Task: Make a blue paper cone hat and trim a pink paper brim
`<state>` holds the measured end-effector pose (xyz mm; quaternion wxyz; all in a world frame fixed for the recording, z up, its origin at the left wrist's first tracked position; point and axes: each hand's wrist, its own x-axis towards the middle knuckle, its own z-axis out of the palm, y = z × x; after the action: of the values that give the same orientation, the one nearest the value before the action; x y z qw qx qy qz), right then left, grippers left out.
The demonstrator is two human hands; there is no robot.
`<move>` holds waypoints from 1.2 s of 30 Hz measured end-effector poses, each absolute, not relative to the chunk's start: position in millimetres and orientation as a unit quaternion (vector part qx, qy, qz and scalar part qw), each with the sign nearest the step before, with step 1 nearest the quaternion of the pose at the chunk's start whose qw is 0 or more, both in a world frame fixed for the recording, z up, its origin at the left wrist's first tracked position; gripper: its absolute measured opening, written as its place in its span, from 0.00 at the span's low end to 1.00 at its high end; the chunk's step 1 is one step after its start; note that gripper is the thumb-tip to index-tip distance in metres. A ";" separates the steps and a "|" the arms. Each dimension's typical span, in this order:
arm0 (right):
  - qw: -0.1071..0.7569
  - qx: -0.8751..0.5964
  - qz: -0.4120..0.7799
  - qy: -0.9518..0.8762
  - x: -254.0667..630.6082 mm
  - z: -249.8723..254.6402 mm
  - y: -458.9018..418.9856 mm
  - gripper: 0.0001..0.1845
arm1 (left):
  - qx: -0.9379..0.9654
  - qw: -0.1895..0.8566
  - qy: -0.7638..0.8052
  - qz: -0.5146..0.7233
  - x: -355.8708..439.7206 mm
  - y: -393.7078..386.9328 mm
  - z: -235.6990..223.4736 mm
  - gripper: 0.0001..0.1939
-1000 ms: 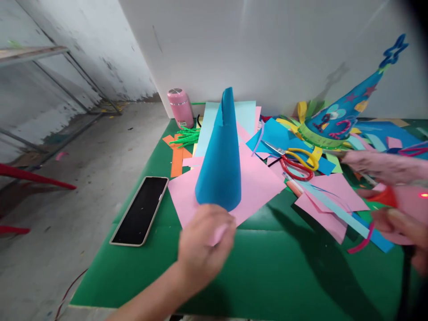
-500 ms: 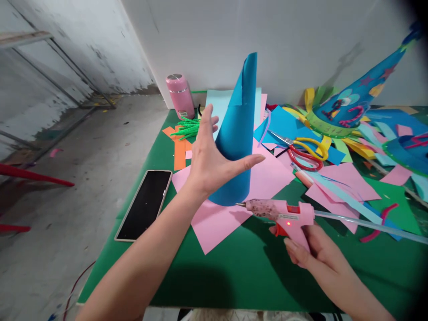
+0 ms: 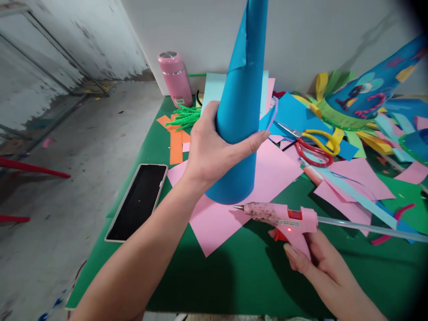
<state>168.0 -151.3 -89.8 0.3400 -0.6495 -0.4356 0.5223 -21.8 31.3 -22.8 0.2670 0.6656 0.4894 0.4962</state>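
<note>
The blue cone (image 3: 239, 107) stands between the thumb and fingers of my left hand (image 3: 212, 156), above the pink sheet (image 3: 214, 227). My thumb crosses the cone's near face, and my other fingers go round its left side. That hand is spread wide about the cone; I cannot tell how firmly it grips. My right hand (image 3: 319, 267) is curled closed round the handle of the pink glue gun (image 3: 284, 218), below and right of the cone, its nozzle pointing left, near the cone's base.

The cone's tip is cut off at the top, and my fingertips behind it are hidden. I cannot tell whether its base touches the sheet. My left forearm rises from the lower left towards the cone; my right comes in from the lower right.
</note>
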 end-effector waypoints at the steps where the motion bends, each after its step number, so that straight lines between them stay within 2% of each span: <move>1: 0.330 -0.651 0.501 -0.465 169.6 -91.6 -152.1 0.21 | 0.665 0.269 0.491 0.494 -22.5 31.5 -22.8 0.29; 6: 0.284 -0.609 0.370 -0.642 172.3 -95.8 -150.1 0.16 | 0.661 0.250 0.505 0.495 -24.3 31.6 -23.3 0.33; 10: 0.262 -0.591 0.312 -0.697 163.3 -94.4 -148.6 0.15 | 0.671 0.233 0.509 0.486 -23.4 30.7 -21.7 0.35; 14: 0.243 -0.583 0.252 -0.733 154.0 -95.5 -149.9 0.17 | 0.671 0.238 0.506 0.487 -23.0 30.1 -20.7 0.33; 19: 0.237 -0.568 0.190 -0.765 144.5 -94.9 -148.5 0.18 | 0.666 0.248 0.447 0.544 -24.1 33.8 -28.2 0.28; 25: 0.231 -0.576 0.198 -0.759 142.1 -105.8 -151.4 0.17 | 0.671 0.237 0.407 0.573 -23.3 35.4 -35.7 0.25; 28: 0.248 -0.565 0.200 -0.761 140.3 -108.2 -150.4 0.20 | 0.681 0.223 0.400 0.571 -23.0 34.4 -35.4 0.24; 36: 0.280 -0.579 0.192 -0.741 128.3 -112.0 -147.7 0.18 | 0.679 0.223 0.402 0.572 -23.3 34.3 -35.0 0.24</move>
<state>128.3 -147.7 -112.0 0.2800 -0.5791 -0.7412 0.1921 -23.3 34.3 -35.0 0.2229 0.6792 0.4019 0.5722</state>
